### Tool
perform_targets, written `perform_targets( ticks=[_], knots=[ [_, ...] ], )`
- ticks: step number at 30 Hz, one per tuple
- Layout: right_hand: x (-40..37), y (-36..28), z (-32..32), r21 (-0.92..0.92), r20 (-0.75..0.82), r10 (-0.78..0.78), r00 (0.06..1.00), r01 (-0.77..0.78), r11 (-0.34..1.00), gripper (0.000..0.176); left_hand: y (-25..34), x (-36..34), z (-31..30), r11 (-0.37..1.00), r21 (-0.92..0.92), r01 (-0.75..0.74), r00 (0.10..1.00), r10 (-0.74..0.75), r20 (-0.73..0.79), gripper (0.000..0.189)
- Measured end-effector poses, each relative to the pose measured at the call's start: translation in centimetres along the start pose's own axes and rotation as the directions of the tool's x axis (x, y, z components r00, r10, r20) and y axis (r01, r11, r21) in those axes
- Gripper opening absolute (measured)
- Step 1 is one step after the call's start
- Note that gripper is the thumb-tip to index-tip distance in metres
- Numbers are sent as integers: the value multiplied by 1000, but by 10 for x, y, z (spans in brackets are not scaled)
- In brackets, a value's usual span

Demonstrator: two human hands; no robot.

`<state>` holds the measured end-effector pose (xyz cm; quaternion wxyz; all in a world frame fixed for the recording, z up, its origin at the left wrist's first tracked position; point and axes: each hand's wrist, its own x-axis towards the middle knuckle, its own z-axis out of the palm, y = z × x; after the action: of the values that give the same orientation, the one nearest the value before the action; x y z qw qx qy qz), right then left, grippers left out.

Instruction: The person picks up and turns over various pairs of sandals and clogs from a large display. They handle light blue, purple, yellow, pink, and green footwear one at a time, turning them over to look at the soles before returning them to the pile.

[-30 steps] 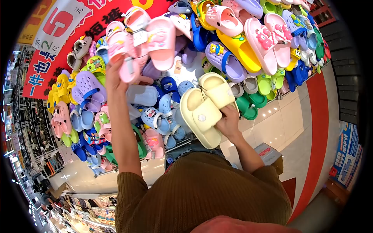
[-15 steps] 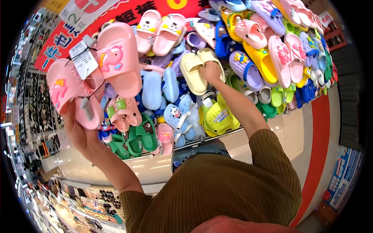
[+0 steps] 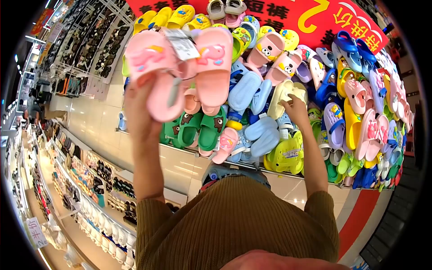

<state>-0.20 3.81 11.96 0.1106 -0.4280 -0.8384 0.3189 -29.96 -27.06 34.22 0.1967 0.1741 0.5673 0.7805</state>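
Observation:
My left hand [image 3: 140, 112] is raised and grips a pair of pink slide sandals [image 3: 198, 72] tied together, with a white paper tag [image 3: 182, 43] hanging on them. Each sandal has a cartoon print on its strap. My right hand [image 3: 297, 109] reaches out to the shoe display and rests on a pair of pale yellow slides [image 3: 282, 94] lying among the other shoes. Its fingers are on the slides' edge; whether it still grips them is unclear.
A sloping display stand [image 3: 288, 171] is heaped with several coloured children's clogs and slides. A red banner [image 3: 315, 18] with yellow and white characters hangs behind it. Shelves of shoes [image 3: 85, 180] run along the aisle at left, over a glossy tiled floor [image 3: 90, 121].
The view has swung left. My left hand brought the pink sandals up in front of me. My right hand set the yellow slides down onto the pile.

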Motion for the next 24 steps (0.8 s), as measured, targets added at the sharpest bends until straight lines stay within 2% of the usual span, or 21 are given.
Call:
perform_targets(
  ticks=[1, 2, 3, 4, 5, 7, 9, 10, 12, 13, 14, 15, 16, 17, 19, 20, 21, 22, 23, 24],
  knots=[
    [-13, -25, -1, 243, -70, -37, 997, 53, 969, 49, -37, 10, -11, 994, -108, -9, 1000, 6, -31, 26],
    [-23, -43, 4, 378, -41, -19, 999, 33, 925, 47, -59, 11, -3, 990, -143, 3, 997, -13, -70, 25],
    [-31, -60, 11, 504, -14, -5, 1000, 11, 863, 46, -111, 26, -28, 997, -66, 46, 994, -53, -100, 29],
    [-38, -73, 25, 557, -22, -47, 999, 52, 829, 49, -134, 26, -29, 998, 22, 58, 995, -56, -89, 32],
    [-45, -84, 44, 608, -34, -89, 996, 91, 788, 51, -156, 29, -31, 991, 119, -59, 993, 70, -96, 34],
    [-55, -111, 75, 645, 46, -102, 994, 49, 762, 62, -137, 26, -25, 967, 222, -127, 989, 141, -47, 36],
    [-57, -134, 100, 656, 37, -122, 992, 68, 752, 73, -117, 33, -34, 931, 357, -69, 995, 38, 93, 37],
    [-57, -149, 107, 687, 40, -113, 993, 55, 724, 75, -110, 33, -33, 896, 434, -93, 994, 57, 96, 37],
    [-54, -180, 111, 750, 35, -100, 994, 40, 661, 80, -81, 31, -34, 681, 723, -116, 992, 45, 117, 38],
    [-51, -190, 112, 728, 50, -76, 996, 16, 685, 80, -73, 31, -39, 537, 834, -124, 991, 31, 127, 39],
    [-48, -197, 112, 705, 67, -49, 997, -12, 709, 80, -71, 34, -46, 432, 880, -199, 980, 92, 176, 41],
    [-44, -203, 114, 680, 83, -23, 996, -40, 732, 79, -66, 34, -44, 463, 854, -238, 971, 142, 194, 41],
    [-39, -204, 122, 634, 24, -23, 999, 3, 774, 75, -54, 33, -40, 491, 826, -278, 959, 195, 206, 41],
    [-34, -204, 129, 662, 34, -34, 999, 3, 750, 72, -44, 32, -36, 515, 797, -316, 945, 249, 214, 40],
    [-29, -207, 140, 719, 58, -57, 997, -2, 695, 65, -36, 26, -33, 647, 695, -314, 945, 287, 159, 33],
    [-28, -208, 143, 788, 101, -66, 993, -40, 615, 57, -36, 23, -31, 689, 653, -315, 943, 304, 135, 32],
    [-31, -211, 146, 812, 121, -89, 989, -47, 582, 56, -34, 18, -29, 729, 607, -317, 942, 318, 110, 31],
    [-33, -213, 148, 835, 138, -114, 984, -54, 548, 56, -32, 13, -29, 852, 477, -218, 975, 206, 77, 26],
    [-36, -216, 148, 856, 153, -138, 979, -62, 512, 55, -37, 16, -33, 919, 365, -147, 989, 145, 32, 27],
    [-41, -221, 140, 824, 248, -161, 955, -121, 553, 57, -46, 21, -41, 967, 244, -74, 997, 78, -5, 27]
  ],
)
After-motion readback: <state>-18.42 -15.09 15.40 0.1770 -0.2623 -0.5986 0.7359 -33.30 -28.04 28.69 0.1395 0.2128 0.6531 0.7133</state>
